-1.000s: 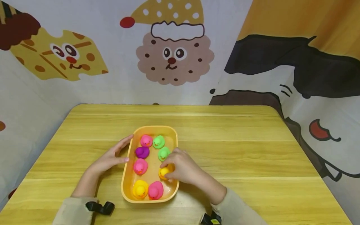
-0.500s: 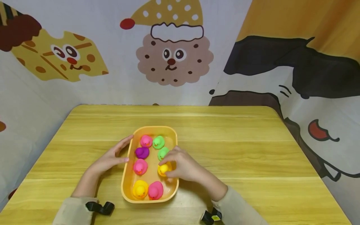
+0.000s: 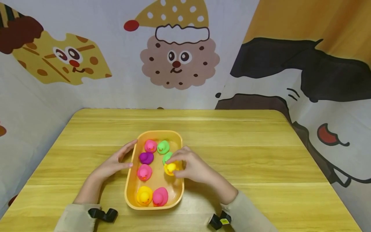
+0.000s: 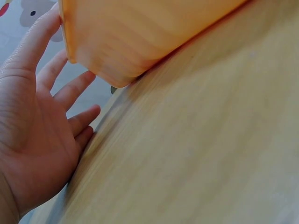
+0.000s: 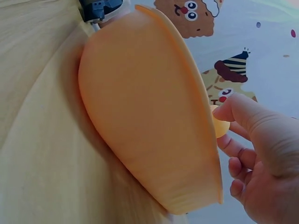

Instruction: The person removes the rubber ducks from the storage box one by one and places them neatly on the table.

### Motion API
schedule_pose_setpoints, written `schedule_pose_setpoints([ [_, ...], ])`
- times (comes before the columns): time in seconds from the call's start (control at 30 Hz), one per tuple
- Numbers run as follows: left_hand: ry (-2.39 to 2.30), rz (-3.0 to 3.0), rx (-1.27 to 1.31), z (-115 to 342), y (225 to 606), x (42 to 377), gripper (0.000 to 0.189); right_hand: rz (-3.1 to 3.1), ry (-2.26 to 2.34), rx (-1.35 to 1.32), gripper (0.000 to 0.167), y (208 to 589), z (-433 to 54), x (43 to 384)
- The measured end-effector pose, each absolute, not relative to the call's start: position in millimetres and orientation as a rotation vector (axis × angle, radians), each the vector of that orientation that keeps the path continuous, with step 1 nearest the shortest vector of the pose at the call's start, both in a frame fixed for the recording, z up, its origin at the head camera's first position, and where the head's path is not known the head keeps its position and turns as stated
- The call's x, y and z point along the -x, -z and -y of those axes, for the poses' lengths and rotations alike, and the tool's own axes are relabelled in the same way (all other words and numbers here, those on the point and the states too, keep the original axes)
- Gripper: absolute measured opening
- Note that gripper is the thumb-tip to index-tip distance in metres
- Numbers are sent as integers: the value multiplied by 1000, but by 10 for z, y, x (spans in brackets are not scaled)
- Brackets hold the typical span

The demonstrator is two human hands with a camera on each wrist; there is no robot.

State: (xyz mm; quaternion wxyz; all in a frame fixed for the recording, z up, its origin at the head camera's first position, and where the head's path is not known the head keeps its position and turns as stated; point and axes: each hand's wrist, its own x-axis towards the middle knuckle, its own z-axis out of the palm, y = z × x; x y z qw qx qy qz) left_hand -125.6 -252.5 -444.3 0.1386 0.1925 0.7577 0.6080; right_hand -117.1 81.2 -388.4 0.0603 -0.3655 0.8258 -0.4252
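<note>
In the head view an orange plastic tray [image 3: 129,193] holds several rubber ducks. My right hand [image 3: 192,166] pinches a yellow rubber duck [image 3: 170,168] between thumb and fingers at the tray's right side; the right wrist view shows part of this duck [image 5: 220,123] above the rim. Just behind it, a green duck [image 3: 166,158] is partly hidden by the fingers. My left hand [image 3: 111,164] touches the tray's left rim with thumb and fingertips, its fingers spread and fairly straight, as the left wrist view of the hand [image 4: 46,121] also shows.
Along the tray's left side sit two pink ducks [image 3: 144,172] and a purple duck [image 3: 146,158]. Another green duck [image 3: 163,147] is at the back. A yellow duck [image 3: 144,195] and a pink duck [image 3: 160,196] fill the front. The wooden table [image 3: 246,145] meets a cartoon-printed cloth [image 3: 116,93].
My right hand has lifted the yellow duck a little and moved it toward the back of the tray, close to the green duck. The left hand and tray stay put.
</note>
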Motion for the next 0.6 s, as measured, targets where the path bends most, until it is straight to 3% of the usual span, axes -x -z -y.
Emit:
schedule_pose_setpoints([
  [0.6, -1767, -2183, -569, 2532, 4452, 1261, 77, -2480, 1431, 1105, 37, 3802, -955, 1254],
])
